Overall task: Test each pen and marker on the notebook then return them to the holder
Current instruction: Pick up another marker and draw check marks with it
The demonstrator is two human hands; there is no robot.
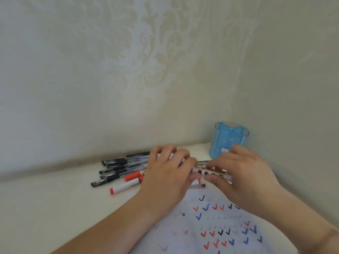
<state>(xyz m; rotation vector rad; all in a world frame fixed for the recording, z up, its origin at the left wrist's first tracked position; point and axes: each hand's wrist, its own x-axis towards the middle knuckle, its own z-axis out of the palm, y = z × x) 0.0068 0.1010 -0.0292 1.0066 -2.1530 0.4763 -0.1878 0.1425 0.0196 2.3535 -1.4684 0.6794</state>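
I see my left hand and right hand both pinching a patterned pen over the notebook's far edge.

patterned pen: level, frame centre | pens and markers: heaped, left of centre | blue holder: upright, right of centre | notebook: tick-marked, lower right

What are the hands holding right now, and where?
Both hold one patterned pen: left hand grips its left end, right hand pinches its right part.
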